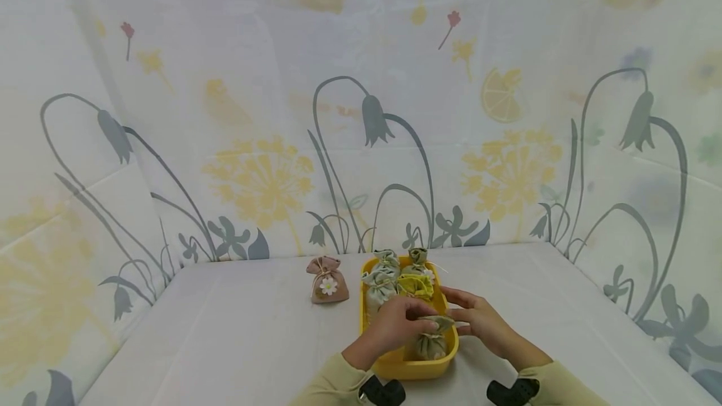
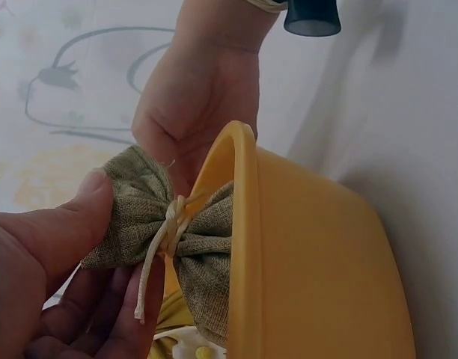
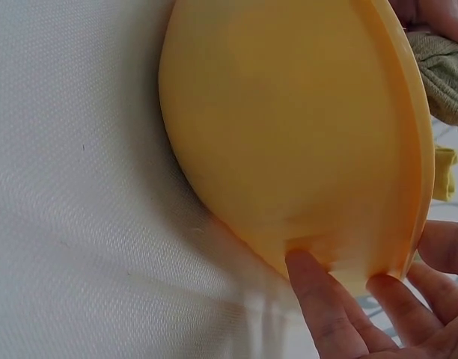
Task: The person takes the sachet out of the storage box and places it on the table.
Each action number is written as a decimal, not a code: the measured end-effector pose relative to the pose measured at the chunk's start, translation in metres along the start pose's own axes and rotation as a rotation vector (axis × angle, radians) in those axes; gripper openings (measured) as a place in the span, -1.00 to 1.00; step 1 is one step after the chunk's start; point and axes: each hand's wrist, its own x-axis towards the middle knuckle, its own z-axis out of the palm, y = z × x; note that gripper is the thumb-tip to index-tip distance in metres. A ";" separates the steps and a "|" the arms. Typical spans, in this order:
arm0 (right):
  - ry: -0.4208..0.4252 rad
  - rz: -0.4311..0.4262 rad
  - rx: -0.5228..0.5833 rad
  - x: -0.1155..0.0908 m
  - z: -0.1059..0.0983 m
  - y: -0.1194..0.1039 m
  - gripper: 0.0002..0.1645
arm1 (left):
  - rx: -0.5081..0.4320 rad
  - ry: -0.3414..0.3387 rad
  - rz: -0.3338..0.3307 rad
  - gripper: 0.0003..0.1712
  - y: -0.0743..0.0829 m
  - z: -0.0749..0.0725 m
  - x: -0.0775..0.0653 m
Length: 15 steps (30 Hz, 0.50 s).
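Note:
A yellow plastic basket (image 1: 383, 369) stands on the white table with several small drawstring pouches in it. My left hand (image 1: 393, 324) pinches the gathered top of an olive-green cloth pouch (image 2: 203, 262), tied with a cream cord, at the basket's near right end. The lower part of this pouch sits inside the basket, partly hidden by the rim in the left wrist view. At the basket's right side is my right hand (image 1: 479, 323), its extended fingertips (image 3: 307, 273) touching the outer wall near the rim.
Left of the basket, a dusty-pink pouch (image 1: 329, 281) with a white flower stands on the table. Inside the basket are pale green pouches (image 1: 379, 286), a yellow-green pouch (image 1: 416, 285) and a darker green pouch (image 1: 417, 259). A flower-printed cloth (image 1: 361, 36) hangs behind.

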 end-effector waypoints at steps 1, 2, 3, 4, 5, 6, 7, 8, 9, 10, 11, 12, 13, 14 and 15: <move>0.004 0.003 0.000 0.000 0.000 0.000 -0.36 | 0.002 0.000 0.008 -0.85 -0.001 0.000 0.000; 0.010 0.006 0.002 0.000 0.000 0.000 -0.36 | 0.005 0.002 0.016 -0.86 -0.001 -0.001 0.000; 0.017 0.010 0.003 0.000 0.001 0.000 -0.37 | 0.013 0.006 0.023 -0.87 -0.002 -0.001 0.000; 0.023 0.011 0.003 0.000 0.001 0.000 -0.38 | 0.020 0.011 0.031 -0.87 -0.003 -0.001 0.000; 0.027 0.014 0.006 0.000 0.001 0.000 -0.38 | 0.028 0.015 0.040 -0.87 -0.003 -0.002 -0.001; 0.030 0.015 0.007 0.000 0.001 0.000 -0.38 | 0.034 0.021 0.045 -0.87 -0.003 -0.002 -0.001; 0.032 0.016 0.008 0.000 0.001 0.000 -0.38 | 0.042 0.026 0.049 -0.86 -0.004 -0.002 -0.002; 0.030 0.014 0.009 0.000 0.001 0.000 -0.37 | 0.046 0.031 0.051 -0.86 -0.004 -0.003 -0.002; 0.025 0.012 0.010 0.000 0.001 0.000 -0.37 | 0.048 0.037 0.051 -0.86 -0.004 -0.003 -0.003; 0.019 0.009 0.011 0.000 0.001 0.000 -0.36 | 0.052 0.043 0.053 -0.86 -0.004 -0.004 -0.003; 0.013 0.005 0.012 0.000 0.001 0.000 -0.36 | 0.057 0.051 0.052 -0.86 -0.004 -0.004 -0.004; 0.007 0.000 0.012 0.000 0.000 0.000 -0.35 | 0.059 0.060 0.049 -0.87 -0.005 -0.004 -0.004; 0.001 -0.004 0.012 0.000 0.000 0.000 -0.35 | 0.059 0.069 0.045 -0.87 -0.005 -0.005 -0.005; -0.003 -0.008 0.011 0.000 0.000 0.000 -0.35 | 0.059 0.080 0.041 -0.87 -0.006 -0.006 -0.005; -0.007 -0.010 0.010 -0.001 0.000 0.000 -0.35 | 0.056 0.089 0.041 -0.88 -0.006 -0.007 -0.006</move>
